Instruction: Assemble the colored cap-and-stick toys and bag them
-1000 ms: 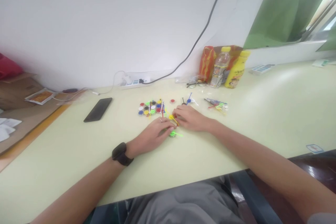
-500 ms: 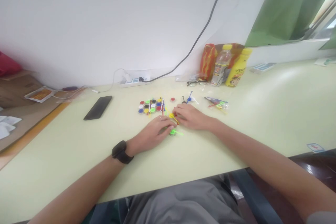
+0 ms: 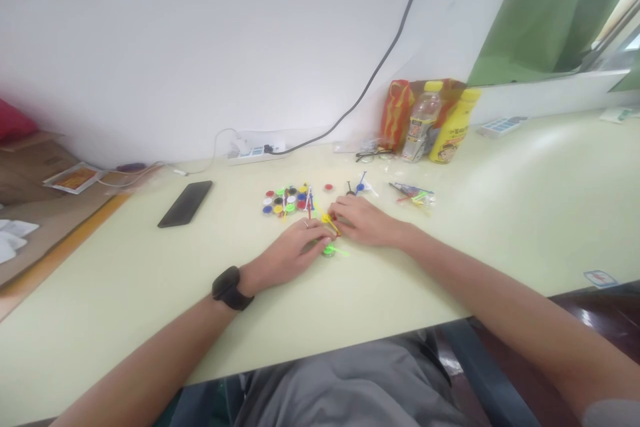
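While both of your hands meet low over the table (image 3: 260, 337), treat the step as close fingertip work on small plastic parts, which look light enough to skid if pushed. Steady with the left hand (image 3: 303, 245) and let the right hand (image 3: 364, 221) make the finer movements, pressing gently and straight, since the thin stems could bend under a sideways load. Your wrists are best kept low, so the forearms carry the weight and the fingertips stay free. The yellow piece (image 3: 326, 219) lies between your two sets of fingertips, its stem slanting down toward your body, with a small bit of red near that lower end. Mind the green piece (image 3: 328, 251) just beside your left thumb; a careless shift of the thumb could nudge it, and the red stick (image 3: 309, 211) standing beyond your left fingers could catch a knuckle. As for the grip, your left thumb and fingers are drawn close, leaving a narrow gap, but whether they pinch anything you cannot tell from this view. Your right fingers are bent and bunched right beside the yellow piece; their undersides are hidden, so whether they hold it, merely touch it or have another part cannot be told either.
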`<state>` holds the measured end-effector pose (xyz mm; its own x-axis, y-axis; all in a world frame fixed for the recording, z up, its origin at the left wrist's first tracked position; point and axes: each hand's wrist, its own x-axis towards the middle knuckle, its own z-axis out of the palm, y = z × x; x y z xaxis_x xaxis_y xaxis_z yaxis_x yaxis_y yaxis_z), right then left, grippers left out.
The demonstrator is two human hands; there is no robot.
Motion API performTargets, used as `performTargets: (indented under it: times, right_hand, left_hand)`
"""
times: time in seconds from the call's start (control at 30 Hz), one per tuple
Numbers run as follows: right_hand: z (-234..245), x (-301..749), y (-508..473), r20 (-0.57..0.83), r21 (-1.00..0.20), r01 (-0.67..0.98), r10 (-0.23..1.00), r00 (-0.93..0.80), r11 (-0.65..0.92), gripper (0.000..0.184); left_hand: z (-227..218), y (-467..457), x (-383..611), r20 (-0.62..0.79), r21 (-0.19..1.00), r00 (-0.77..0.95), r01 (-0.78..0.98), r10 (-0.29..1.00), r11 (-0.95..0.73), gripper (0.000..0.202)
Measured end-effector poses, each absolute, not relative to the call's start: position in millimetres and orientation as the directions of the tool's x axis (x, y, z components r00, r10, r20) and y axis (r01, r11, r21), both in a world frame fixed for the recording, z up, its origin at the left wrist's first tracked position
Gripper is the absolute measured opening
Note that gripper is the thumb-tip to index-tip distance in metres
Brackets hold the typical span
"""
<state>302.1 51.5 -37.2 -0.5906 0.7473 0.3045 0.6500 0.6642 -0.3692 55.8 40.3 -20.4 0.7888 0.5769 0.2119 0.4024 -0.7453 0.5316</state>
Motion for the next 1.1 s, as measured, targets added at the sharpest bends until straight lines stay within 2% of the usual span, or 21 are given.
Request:
performTargets:
  times: [1.1]
  right_hand:
    - [-36.4, 303.1, 45.1, 0.275, -0.273, 0.681, 0.734, -0.621, 0.679, 0.006]
  left_hand:
    - [-22.9, 41.6, 57.9, 0.197, 0.527, 0.797, 0.404, 0.571, -0.747, 0.034]
